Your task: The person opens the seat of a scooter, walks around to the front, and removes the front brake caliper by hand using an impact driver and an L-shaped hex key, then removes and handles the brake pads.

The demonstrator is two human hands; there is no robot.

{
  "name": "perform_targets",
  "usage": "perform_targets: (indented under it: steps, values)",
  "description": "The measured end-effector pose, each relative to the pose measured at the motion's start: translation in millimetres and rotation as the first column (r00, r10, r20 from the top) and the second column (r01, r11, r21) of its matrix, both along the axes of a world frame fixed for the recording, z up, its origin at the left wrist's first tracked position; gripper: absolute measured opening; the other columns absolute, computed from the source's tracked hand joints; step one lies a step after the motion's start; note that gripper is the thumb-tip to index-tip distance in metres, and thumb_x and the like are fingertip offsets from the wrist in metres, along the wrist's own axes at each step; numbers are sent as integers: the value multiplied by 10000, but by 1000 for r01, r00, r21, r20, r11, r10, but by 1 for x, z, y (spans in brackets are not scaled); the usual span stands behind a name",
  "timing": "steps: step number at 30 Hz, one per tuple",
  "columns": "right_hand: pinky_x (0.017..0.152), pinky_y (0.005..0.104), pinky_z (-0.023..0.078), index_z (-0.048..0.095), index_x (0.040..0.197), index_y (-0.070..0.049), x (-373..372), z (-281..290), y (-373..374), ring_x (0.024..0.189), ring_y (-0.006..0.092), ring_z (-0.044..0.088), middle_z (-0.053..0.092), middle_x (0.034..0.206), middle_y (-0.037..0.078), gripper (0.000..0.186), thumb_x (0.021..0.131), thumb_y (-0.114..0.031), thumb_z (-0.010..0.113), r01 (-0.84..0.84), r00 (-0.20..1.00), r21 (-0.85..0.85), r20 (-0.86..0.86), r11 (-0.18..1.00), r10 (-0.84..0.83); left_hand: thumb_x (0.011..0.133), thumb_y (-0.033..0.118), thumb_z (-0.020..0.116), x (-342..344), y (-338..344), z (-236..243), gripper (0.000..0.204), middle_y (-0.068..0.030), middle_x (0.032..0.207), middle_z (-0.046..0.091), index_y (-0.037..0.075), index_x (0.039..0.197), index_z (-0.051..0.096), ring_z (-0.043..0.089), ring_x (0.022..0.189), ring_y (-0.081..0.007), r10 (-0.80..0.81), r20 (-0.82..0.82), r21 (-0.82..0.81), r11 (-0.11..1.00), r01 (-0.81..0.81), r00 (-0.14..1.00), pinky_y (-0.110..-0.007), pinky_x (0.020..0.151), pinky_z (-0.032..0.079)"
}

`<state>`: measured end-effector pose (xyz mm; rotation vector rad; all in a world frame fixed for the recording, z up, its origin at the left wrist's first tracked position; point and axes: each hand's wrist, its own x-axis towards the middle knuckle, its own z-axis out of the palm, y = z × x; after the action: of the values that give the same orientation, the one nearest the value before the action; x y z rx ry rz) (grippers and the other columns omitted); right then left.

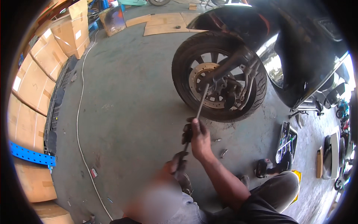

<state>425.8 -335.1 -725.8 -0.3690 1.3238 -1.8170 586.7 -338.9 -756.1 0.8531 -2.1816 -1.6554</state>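
Observation:
In front of me stands a motorcycle's front wheel with a brake disc and a dark fork leg. A long, thin metal bar tool slants from my hands up to the wheel's hub, its far end at the axle area by the fork's foot. Whether that end is seated on a fastener, I cannot tell. My right hand is closed around the bar's middle. Lower down, my left hand is closed around its near end. Dark grime covers the fingers of both hands.
Two small metal pieces, socket-like, lie right of my right forearm. Beyond them are a cordless power tool and a tool tray. Cardboard boxes line the left, beside a pale cable on the floor. Black bodywork overhangs the right.

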Motion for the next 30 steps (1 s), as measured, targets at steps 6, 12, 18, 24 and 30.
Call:
perform_targets:
  steps: [6,12,18,24,30]
  values:
    - [352,249,339,501,1016,20,-27,4,25,419,101,443,453,644,30,380,996,-351,421,226,974,103,-26,969,-224,954,157,468,-46,19,-22,374,-111,628,558,16,1259,307,595,533,-255,-268,-95,-22,964,267,959,-374,495,446]
    - [343,249,312,511,1014,-4,-28,0,30,405,92,411,443,638,20,336,1000,-326,415,273,958,138,48,952,-281,950,156,467,-50,24,-10,392,-135,639,567,6,1262,283,596,541,-281,-286,-17,39,957,287,958,-399,503,451]
    - [336,250,279,514,996,-55,-47,-9,15,398,97,390,461,614,28,282,980,-332,467,229,965,78,116,970,-237,937,147,480,-55,11,-4,391,-215,689,583,-25,1225,282,607,593,-369,-221,-30,-133,967,215,975,-438,522,453]
    - [316,253,239,491,880,-77,-99,9,52,393,87,353,453,609,21,262,961,-325,511,88,996,300,4,950,-94,831,109,646,-119,64,-6,618,-180,895,545,-63,1268,244,578,787,-279,-374,-93,42,924,379,923,-384,711,478]
    - [497,288,478,540,1085,15,-134,45,91,590,172,595,605,787,118,373,944,-330,541,-132,979,294,-110,947,170,872,270,624,-150,101,-45,606,-152,909,521,-30,1252,260,546,776,-197,-374,-351,-188,926,326,859,-361,682,498]
